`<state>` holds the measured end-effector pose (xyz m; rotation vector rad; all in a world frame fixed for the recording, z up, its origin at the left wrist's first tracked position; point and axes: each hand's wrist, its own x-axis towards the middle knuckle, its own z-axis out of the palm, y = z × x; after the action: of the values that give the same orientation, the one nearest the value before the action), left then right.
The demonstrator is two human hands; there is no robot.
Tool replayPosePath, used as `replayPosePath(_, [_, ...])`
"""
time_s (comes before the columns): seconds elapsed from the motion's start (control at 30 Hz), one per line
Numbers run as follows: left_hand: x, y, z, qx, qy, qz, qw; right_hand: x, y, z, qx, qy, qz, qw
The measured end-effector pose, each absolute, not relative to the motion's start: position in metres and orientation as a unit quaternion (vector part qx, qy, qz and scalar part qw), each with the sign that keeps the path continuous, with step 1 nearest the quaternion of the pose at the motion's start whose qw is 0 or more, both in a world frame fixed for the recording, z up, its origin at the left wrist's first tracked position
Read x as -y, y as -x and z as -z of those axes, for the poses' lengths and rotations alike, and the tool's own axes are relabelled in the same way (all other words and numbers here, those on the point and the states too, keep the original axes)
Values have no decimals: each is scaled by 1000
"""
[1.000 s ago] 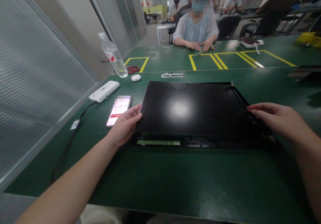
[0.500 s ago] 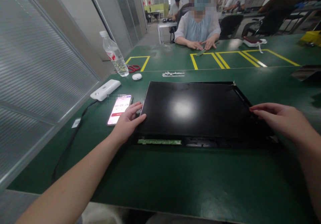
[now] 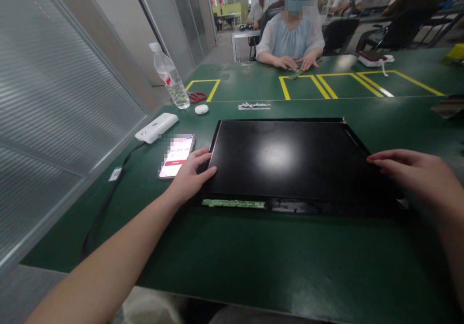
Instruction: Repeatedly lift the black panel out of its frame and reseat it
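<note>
A flat black LCD panel (image 3: 290,159) lies in a shallow black frame (image 3: 281,119) on the table in front of me. My left hand (image 3: 192,171) holds the panel's left edge, thumb on top and fingers curled beside it. At the right edge, my right hand (image 3: 406,164) pinches the panel's side between thumb and fingers; the fingertips' exact hold is partly hidden. A narrow green circuit board (image 3: 234,203) shows along the near side of the frame.
Left of the panel are a lit phone (image 3: 177,155), a white device (image 3: 157,127) with a black cable, a water bottle (image 3: 170,78), red scissors (image 3: 197,97) and a white earbud case (image 3: 201,109). Small strips (image 3: 253,106) lie beyond. A person (image 3: 292,38) sits opposite.
The panel has slid slightly to the right within its frame, and the frame's left and far rims show more. Both hands keep their places at its sides. My view has shifted a little.
</note>
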<state>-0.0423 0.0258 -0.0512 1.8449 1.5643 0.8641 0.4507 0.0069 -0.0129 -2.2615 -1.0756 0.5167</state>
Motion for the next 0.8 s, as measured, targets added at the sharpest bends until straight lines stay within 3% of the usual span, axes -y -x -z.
replayPosePath(0.33, [-26,43,47,-586,-721,-268,256,-5,-444,9,392,836,-201,327])
replayPosePath(0.8, [-23,39,46,-566,-774,-221,180,-6,-444,8,405,849,-185,286])
